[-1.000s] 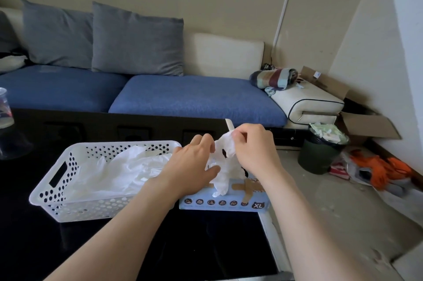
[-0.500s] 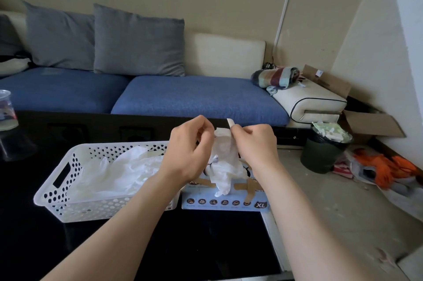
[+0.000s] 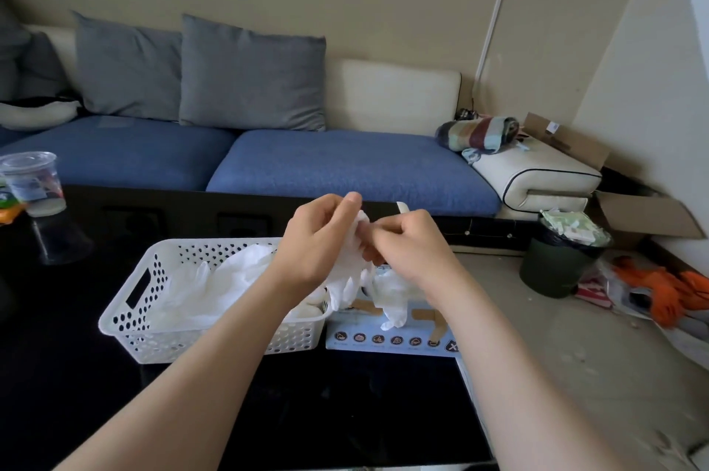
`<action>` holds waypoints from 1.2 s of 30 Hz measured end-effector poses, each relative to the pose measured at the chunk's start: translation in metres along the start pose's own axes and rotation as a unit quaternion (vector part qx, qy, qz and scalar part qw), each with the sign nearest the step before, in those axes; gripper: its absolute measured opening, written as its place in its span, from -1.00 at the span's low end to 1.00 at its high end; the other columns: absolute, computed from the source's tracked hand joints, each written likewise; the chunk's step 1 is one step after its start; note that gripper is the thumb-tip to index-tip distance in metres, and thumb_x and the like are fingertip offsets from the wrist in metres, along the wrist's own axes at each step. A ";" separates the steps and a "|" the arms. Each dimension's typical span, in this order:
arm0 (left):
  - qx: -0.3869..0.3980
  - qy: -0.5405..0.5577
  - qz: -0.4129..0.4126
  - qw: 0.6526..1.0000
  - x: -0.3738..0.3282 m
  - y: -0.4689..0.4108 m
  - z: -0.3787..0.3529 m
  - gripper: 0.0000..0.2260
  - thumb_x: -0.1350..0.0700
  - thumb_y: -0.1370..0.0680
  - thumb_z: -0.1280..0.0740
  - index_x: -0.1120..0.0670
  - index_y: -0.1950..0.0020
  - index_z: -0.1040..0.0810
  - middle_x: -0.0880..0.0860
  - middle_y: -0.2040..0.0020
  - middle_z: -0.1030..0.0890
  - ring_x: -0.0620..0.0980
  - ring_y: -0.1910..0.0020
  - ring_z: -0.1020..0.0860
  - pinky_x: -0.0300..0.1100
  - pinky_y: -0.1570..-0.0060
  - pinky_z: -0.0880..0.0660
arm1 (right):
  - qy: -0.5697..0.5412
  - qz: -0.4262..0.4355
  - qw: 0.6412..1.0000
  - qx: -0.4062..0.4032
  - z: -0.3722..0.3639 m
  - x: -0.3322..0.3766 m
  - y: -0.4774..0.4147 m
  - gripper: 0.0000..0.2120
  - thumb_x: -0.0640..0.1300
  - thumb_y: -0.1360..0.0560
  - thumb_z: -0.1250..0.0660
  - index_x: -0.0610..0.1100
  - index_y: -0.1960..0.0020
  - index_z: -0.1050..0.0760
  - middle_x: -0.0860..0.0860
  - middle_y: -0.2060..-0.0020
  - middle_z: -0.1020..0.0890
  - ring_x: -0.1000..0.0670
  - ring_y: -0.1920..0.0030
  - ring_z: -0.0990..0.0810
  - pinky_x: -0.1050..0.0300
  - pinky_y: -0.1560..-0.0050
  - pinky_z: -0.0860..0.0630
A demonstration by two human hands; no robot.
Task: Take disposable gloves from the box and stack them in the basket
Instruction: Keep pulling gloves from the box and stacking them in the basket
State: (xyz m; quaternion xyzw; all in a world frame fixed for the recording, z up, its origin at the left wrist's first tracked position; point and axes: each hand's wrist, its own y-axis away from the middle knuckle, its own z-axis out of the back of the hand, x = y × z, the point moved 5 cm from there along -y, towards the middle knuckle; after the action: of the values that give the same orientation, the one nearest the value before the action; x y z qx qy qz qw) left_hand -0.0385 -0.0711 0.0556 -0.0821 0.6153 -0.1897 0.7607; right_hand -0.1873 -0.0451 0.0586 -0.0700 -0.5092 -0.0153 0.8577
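A row of round pictogram signs is printed along the front face of the glove box (image 3: 387, 340). At its right end the letter "X" is seen, the rest being hidden. The print on the plastic cup (image 3: 32, 182) cannot be read.

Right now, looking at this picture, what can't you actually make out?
Head view only:
- Glove count: the white glove bunched between the left hand and right hand could be one or several.
- Opening of the box: hidden behind the hanging glove and the right forearm.
- Size mark on the box: partly covered by the right forearm.
- Right end of the basket: hidden by the left forearm.
- Label on the cup: blurred, near the left edge.
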 end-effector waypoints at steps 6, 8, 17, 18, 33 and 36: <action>-0.029 -0.044 0.004 0.999 0.006 -0.002 0.013 -0.77 -0.01 -0.72 -0.28 -0.02 0.00 -0.70 -0.06 0.13 -0.72 -0.07 0.12 -0.68 -0.01 0.07 -0.65 | 0.031 0.034 0.996 -0.072 -0.001 0.007 0.001 -0.67 -0.02 -0.44 -0.54 -0.12 0.39 -0.53 0.09 0.44 -0.53 0.11 0.36 -0.52 0.28 0.31 -0.41; -0.011 -0.012 0.006 1.000 0.004 -0.001 0.015 -0.74 -0.01 -0.73 -0.28 0.02 -0.01 -0.72 0.02 0.12 -0.73 0.01 0.13 -0.69 0.05 0.05 -0.65 | 0.005 0.048 0.996 -0.072 -0.001 0.009 0.002 -0.75 -0.11 -0.44 -0.52 -0.13 0.35 -0.54 0.03 0.31 -0.64 0.05 0.19 -0.62 0.23 0.18 -0.46; -0.051 -0.056 -0.015 0.997 0.001 -0.001 0.032 -0.70 -0.14 -0.67 -0.34 0.03 0.10 -0.67 0.10 0.19 -0.66 0.00 0.25 -0.61 0.00 0.21 -0.57 | -0.069 0.016 0.996 0.044 -0.008 0.010 0.004 -0.92 -0.18 -0.49 -0.48 -0.08 0.02 -0.70 -0.07 0.19 -0.75 -0.03 0.17 -0.72 0.08 0.14 -0.55; -0.053 -0.057 -0.012 0.997 0.002 -0.001 0.033 -0.68 -0.17 -0.66 -0.34 0.05 0.09 -0.64 0.13 0.17 -0.65 -0.03 0.26 -0.57 -0.03 0.23 -0.54 | -0.072 0.013 0.995 0.067 -0.010 0.010 0.006 -0.95 -0.17 -0.50 -0.48 -0.14 0.09 -0.70 -0.08 0.22 -0.72 -0.05 0.19 -0.69 0.06 0.13 -0.53; -0.107 -0.170 0.097 0.975 0.039 0.000 0.093 -0.69 -0.18 -0.67 -0.29 0.06 -0.07 -0.58 0.02 0.07 -0.65 0.03 0.11 -0.62 -0.09 0.24 -0.49 | -0.137 -0.072 0.978 0.142 -0.035 -0.005 -0.004 -0.79 0.05 -0.50 -0.60 -0.08 0.09 -0.70 -0.12 0.02 -0.79 -0.12 0.06 -0.73 0.02 0.06 -0.59; -0.137 -0.213 0.103 0.962 0.039 0.004 0.106 -0.69 -0.13 -0.72 -0.24 0.08 -0.03 -0.58 -0.02 0.20 -0.58 -0.02 0.22 -0.53 -0.11 0.29 -0.38 | -0.167 -0.091 0.969 0.155 -0.048 -0.004 -0.008 -0.79 -0.01 -0.54 -0.57 -0.12 -0.04 -0.67 -0.12 0.00 -0.79 -0.14 0.05 -0.74 -0.01 0.05 -0.65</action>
State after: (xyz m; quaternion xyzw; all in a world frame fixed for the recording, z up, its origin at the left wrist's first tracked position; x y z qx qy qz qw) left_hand 0.0717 -0.0943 0.0431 -0.1601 0.4643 -0.0022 0.8711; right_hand -0.1487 -0.0595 0.0333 0.1088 -0.6456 -0.0022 0.7559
